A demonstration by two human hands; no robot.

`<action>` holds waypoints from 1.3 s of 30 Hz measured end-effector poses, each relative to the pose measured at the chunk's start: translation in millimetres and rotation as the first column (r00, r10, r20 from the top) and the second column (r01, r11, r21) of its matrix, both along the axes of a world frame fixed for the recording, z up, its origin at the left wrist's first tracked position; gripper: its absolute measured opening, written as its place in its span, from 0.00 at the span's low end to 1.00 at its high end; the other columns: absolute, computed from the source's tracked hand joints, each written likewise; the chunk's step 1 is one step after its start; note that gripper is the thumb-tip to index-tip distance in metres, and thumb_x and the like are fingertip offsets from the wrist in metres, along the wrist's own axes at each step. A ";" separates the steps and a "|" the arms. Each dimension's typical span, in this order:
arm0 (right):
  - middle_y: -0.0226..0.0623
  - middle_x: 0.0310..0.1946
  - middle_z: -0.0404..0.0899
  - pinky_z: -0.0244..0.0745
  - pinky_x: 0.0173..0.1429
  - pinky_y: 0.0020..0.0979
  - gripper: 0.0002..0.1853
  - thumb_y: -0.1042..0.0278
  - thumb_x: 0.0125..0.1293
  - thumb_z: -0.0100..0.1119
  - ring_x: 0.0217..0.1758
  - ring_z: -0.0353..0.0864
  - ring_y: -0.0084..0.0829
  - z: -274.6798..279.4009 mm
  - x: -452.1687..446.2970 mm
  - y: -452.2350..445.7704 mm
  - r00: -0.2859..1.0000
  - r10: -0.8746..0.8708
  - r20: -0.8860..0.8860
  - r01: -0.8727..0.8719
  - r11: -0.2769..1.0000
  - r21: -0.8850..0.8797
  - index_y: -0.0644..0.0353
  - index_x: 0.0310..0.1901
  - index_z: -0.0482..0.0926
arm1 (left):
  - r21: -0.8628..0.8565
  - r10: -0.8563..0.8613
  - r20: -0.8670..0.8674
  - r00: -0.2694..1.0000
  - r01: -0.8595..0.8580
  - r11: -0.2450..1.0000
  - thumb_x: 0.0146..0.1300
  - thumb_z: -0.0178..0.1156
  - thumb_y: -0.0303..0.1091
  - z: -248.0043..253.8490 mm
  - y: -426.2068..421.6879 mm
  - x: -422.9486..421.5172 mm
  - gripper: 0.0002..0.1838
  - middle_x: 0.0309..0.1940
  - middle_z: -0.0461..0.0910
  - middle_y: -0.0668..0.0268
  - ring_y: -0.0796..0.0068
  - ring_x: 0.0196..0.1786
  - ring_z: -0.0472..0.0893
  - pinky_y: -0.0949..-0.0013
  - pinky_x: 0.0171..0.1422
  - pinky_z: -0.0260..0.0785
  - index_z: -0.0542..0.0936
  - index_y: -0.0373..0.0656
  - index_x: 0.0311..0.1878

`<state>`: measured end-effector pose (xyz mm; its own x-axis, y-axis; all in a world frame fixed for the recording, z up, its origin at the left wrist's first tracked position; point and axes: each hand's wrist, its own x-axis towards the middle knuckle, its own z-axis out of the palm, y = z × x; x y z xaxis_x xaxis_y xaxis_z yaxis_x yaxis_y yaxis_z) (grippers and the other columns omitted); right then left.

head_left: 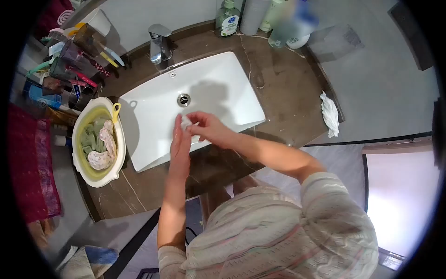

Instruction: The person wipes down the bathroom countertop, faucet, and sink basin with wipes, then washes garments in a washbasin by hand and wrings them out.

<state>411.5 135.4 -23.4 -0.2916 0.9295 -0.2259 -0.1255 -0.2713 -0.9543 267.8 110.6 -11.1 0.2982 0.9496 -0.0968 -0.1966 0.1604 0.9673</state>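
Note:
Over the front part of the white sink (153,102), my left hand (180,139) is held with its fingers stretched and pointing up toward the drain (184,100). My right hand (209,129) meets it from the right, its bent fingers closed on a small white thing (186,122) between the two hands. What that white thing is cannot be made out. The chrome faucet (160,44) stands behind the sink, and no running water shows.
A white and yellow basin (121,153) with green and patterned cloths sits left of the sink. Brushes and cups crowd the back left. A green soap bottle (227,19) and other bottles line the back. A crumpled white cloth (330,115) lies at the right edge.

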 end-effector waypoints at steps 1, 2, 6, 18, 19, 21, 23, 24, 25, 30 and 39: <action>0.31 0.37 0.75 0.71 0.35 0.20 0.25 0.66 0.60 0.59 0.39 0.74 0.18 -3.2 12.7 2.2 1.000 -0.027 0.015 0.025 0.994 0.107 0.65 0.57 0.67 | -0.001 -0.017 -0.020 1.000 0.017 1.000 0.71 0.40 0.49 9.0 4.7 16.1 0.32 0.66 0.59 0.61 0.70 0.68 0.59 0.66 0.71 0.48 0.53 0.36 0.69; 0.31 0.34 0.75 0.71 0.34 0.21 0.24 0.66 0.59 0.61 0.35 0.74 0.19 -8.9 24.2 3.4 0.998 -0.055 0.017 0.052 0.988 0.142 0.64 0.55 0.67 | -0.003 -0.032 -0.040 0.999 0.031 1.000 0.71 0.41 0.49 14.1 7.5 29.1 0.32 0.66 0.59 0.61 0.70 0.68 0.58 0.67 0.71 0.47 0.53 0.35 0.69; 0.30 0.23 0.73 0.70 0.31 0.24 0.22 0.67 0.57 0.63 0.27 0.73 0.20 -17.2 77.2 15.4 0.960 -0.146 0.238 0.083 0.963 0.256 0.62 0.51 0.68 | 0.085 -0.038 -0.123 0.992 0.048 0.995 0.68 0.49 0.39 -6.4 10.5 55.5 0.31 0.67 0.55 0.57 0.68 0.69 0.56 0.68 0.71 0.47 0.52 0.34 0.69; 0.46 0.32 0.78 0.72 0.41 0.45 0.08 0.65 0.59 0.53 0.37 0.77 0.49 -56.8 245.5 139.1 0.094 -0.620 0.779 -0.168 0.762 0.626 0.57 0.37 0.76 | 0.434 0.436 -0.895 -0.092 0.040 0.900 0.66 0.47 0.43 -76.0 -55.1 -75.0 0.21 0.61 0.66 0.53 0.54 0.67 0.59 0.49 0.70 0.43 0.73 0.40 0.55; 0.45 0.30 0.76 0.72 0.39 0.45 0.05 0.67 0.58 0.53 0.35 0.76 0.49 -54.0 233.8 115.7 0.156 -0.622 0.767 -0.227 0.734 0.641 0.59 0.33 0.74 | 0.439 0.439 -0.894 -0.085 0.021 0.898 0.67 0.46 0.44 -72.0 -51.8 -72.4 0.21 0.61 0.66 0.53 0.54 0.68 0.58 0.49 0.70 0.42 0.73 0.40 0.55; 0.44 0.30 0.75 0.73 0.37 0.42 0.02 0.70 0.55 0.55 0.35 0.76 0.46 -52.6 213.7 63.7 0.333 -0.529 0.781 -0.386 0.679 0.625 0.57 0.28 0.75 | 0.443 0.444 -0.892 -0.086 0.031 0.896 0.67 0.45 0.44 -71.5 -52.9 -71.9 0.21 0.60 0.67 0.54 0.55 0.67 0.60 0.49 0.69 0.43 0.74 0.41 0.55; 0.39 0.31 0.79 0.75 0.41 0.38 0.03 0.71 0.54 0.57 0.38 0.79 0.41 -39.0 186.3 13.7 0.434 -0.195 0.879 -0.492 0.767 0.413 0.56 0.30 0.79 | 0.446 0.446 -0.892 -0.070 0.023 0.895 0.67 0.45 0.44 -71.2 -53.7 -72.5 0.20 0.59 0.68 0.54 0.56 0.66 0.61 0.49 0.69 0.43 0.75 0.42 0.54; 0.40 0.33 0.79 0.75 0.42 0.38 0.04 0.71 0.54 0.57 0.38 0.79 0.41 -51.3 193.8 22.7 0.485 -0.325 0.812 -0.397 0.745 0.535 0.56 0.32 0.80 | 0.453 0.454 -0.889 -0.065 0.021 0.891 0.67 0.45 0.45 -70.3 -52.1 -72.9 0.20 0.58 0.69 0.55 0.56 0.66 0.61 0.49 0.69 0.43 0.76 0.42 0.53; 0.41 0.36 0.80 0.75 0.42 0.38 0.05 0.70 0.55 0.57 0.39 0.79 0.42 -64.3 203.6 39.1 0.523 -0.442 0.728 -0.293 0.709 0.641 0.56 0.34 0.81 | 0.453 0.453 -0.889 -0.062 0.020 0.891 0.67 0.45 0.45 -70.0 -52.1 -73.1 0.20 0.58 0.69 0.55 0.57 0.65 0.62 0.49 0.69 0.43 0.77 0.42 0.52; 0.46 0.36 0.79 0.75 0.41 0.43 0.12 0.61 0.61 0.51 0.38 0.79 0.47 -39.0 261.4 94.5 0.061 -0.491 0.869 -0.114 0.862 0.494 0.56 0.41 0.79 | 0.478 0.479 -0.877 -0.034 0.017 0.878 0.67 0.47 0.45 -73.0 -52.3 -75.2 0.19 0.56 0.72 0.57 0.58 0.64 0.64 0.49 0.68 0.44 0.79 0.42 0.49; 0.42 0.37 0.81 0.75 0.45 0.36 0.13 0.60 0.62 0.51 0.40 0.81 0.42 -29.6 233.6 -34.3 0.225 -0.607 0.763 0.246 0.793 0.558 0.54 0.44 0.80 | 0.528 0.526 -0.849 0.042 0.049 0.848 0.64 0.51 0.43 -81.0 -57.0 -82.6 0.16 0.53 0.74 0.62 0.60 0.61 0.66 0.47 0.68 0.44 0.80 0.45 0.46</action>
<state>645.0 101.1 -53.0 0.3765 0.8994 0.2220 0.8046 -0.1987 -0.5596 185.2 53.6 -92.1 -0.0374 0.9683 0.2470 0.9648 -0.0294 0.2613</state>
